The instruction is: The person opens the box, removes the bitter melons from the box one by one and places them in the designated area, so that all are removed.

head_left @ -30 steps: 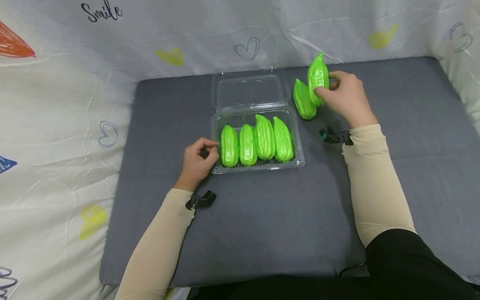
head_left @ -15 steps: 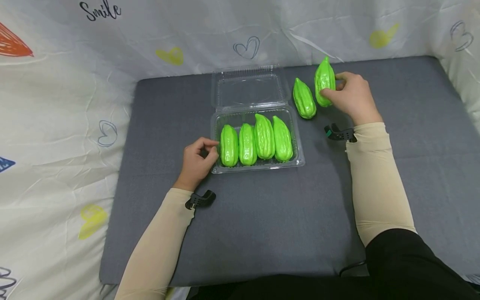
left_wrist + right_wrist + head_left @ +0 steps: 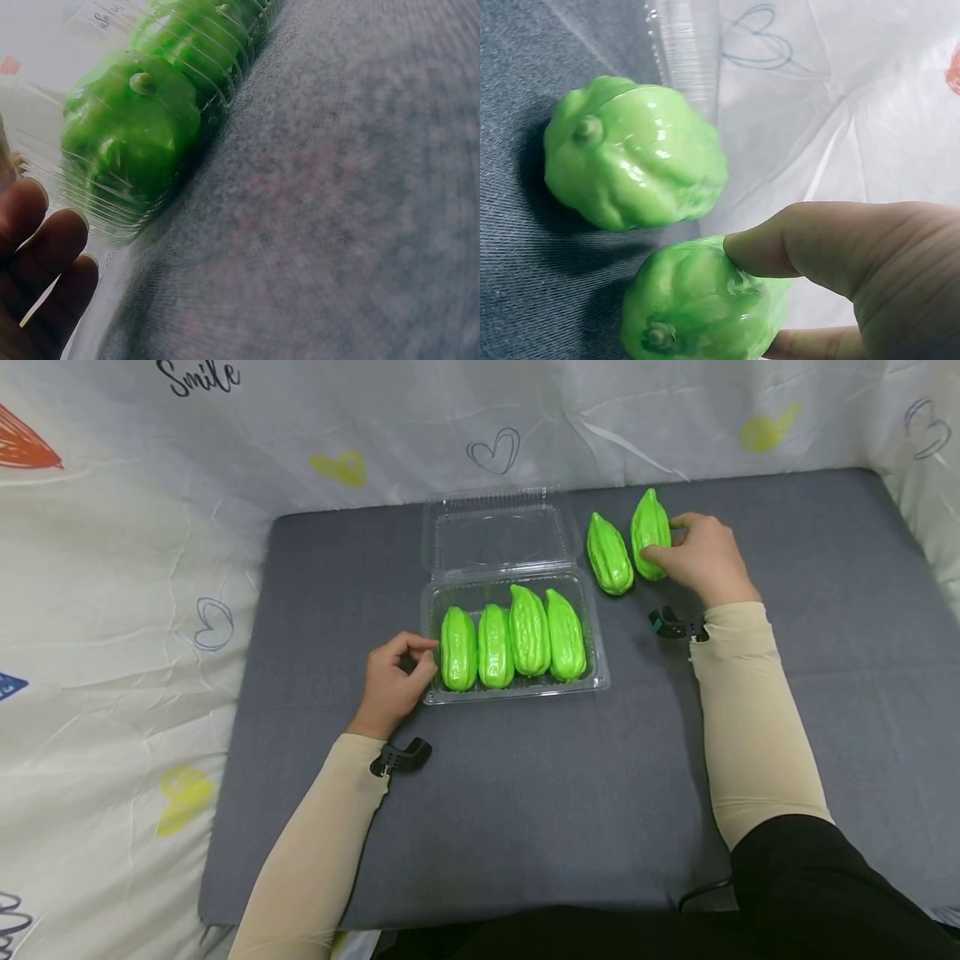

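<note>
My right hand (image 3: 701, 560) pinches a glossy green bitter melon (image 3: 649, 531) between thumb and fingers at the back right of the table. In the right wrist view, the thumb presses on the side of this bitter melon (image 3: 697, 300). Just left of it lies a second bitter melon (image 3: 609, 556), apart from it. Several bitter melons (image 3: 529, 631) stand side by side in the base of a clear plastic clamshell box (image 3: 517, 695), whose lid (image 3: 498, 539) is folded back. My left hand (image 3: 393, 681) holds the box's left rim by thumb and index finger.
A grey cloth covers the table (image 3: 510, 810). White curtain (image 3: 420, 427) with printed hearts hangs behind and to the left. Each wrist carries a black band mount (image 3: 405, 756), and a black sleeve (image 3: 810, 877) shows at the lower right.
My right hand has carried its bitter melon right, away from the loose one, then lowered it toward the cloth. A gap now separates the two. The left hand and box stay put.
</note>
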`<state>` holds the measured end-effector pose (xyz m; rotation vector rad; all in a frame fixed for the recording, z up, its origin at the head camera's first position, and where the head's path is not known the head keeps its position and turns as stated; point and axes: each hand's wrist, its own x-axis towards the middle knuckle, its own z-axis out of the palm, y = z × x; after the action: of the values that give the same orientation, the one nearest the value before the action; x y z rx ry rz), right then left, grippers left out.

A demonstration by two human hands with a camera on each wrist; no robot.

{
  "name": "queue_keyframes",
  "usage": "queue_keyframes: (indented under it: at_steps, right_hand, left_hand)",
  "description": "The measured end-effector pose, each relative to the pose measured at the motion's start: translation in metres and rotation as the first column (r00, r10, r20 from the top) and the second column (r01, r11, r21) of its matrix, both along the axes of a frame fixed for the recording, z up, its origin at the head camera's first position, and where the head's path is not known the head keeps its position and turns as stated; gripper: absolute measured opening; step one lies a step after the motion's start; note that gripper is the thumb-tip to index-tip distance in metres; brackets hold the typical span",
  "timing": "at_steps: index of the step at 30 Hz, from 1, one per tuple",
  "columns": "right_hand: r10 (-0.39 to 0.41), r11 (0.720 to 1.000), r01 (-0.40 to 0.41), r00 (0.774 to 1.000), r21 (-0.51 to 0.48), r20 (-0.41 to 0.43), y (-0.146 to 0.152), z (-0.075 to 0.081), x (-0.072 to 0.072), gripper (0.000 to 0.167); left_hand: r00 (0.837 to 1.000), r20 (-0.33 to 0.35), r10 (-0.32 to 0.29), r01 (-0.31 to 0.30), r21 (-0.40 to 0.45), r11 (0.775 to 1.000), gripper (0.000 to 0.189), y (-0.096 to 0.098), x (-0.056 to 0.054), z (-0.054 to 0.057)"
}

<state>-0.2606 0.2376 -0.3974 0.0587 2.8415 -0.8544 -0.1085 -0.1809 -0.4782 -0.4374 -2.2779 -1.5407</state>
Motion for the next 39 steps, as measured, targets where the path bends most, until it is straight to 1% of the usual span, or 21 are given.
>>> queue_keyframes:
  at_steps: [6, 14, 21, 27, 34, 39]
  right_hand:
    - [0.008, 1.000, -0.008, 1.000, 0.015, 0.015, 0.001, -0.005, -0.001, 0.081]
    - [0.018, 1.000, -0.019, 0.999, 0.016, 0.037, 0.002, -0.007, -0.001, 0.083]
    - [0.045, 0.999, -0.045, 0.998, 0.008, 0.044, 0.001, -0.006, 0.000, 0.082]
    - [0.061, 0.998, -0.060, 0.996, -0.006, 0.065, 0.001, -0.006, -0.001, 0.080]
    - [0.071, 0.997, -0.070, 0.995, -0.013, 0.070, 0.001, -0.006, -0.002, 0.079]
    - [0.074, 0.997, -0.073, 0.995, -0.016, 0.068, 0.000, -0.005, -0.002, 0.079]
  left_hand:
    - [0.999, 0.030, 0.022, -0.022, 0.000, 1.000, 0.017, 0.004, 0.000, 0.002]
    - [0.999, 0.030, 0.016, -0.016, 0.009, 1.000, 0.017, 0.003, 0.000, 0.001]
    - [1.000, 0.016, -0.012, 0.012, 0.014, 1.000, 0.018, 0.000, -0.001, 0.001]
    - [1.000, 0.019, -0.006, 0.006, 0.007, 1.000, 0.018, 0.000, 0.000, 0.001]
    - [1.000, 0.021, 0.005, -0.005, 0.022, 1.000, 0.015, 0.015, 0.013, 0.035]
    - [1.000, 0.023, 0.007, -0.008, 0.024, 1.000, 0.016, 0.015, 0.014, 0.035]
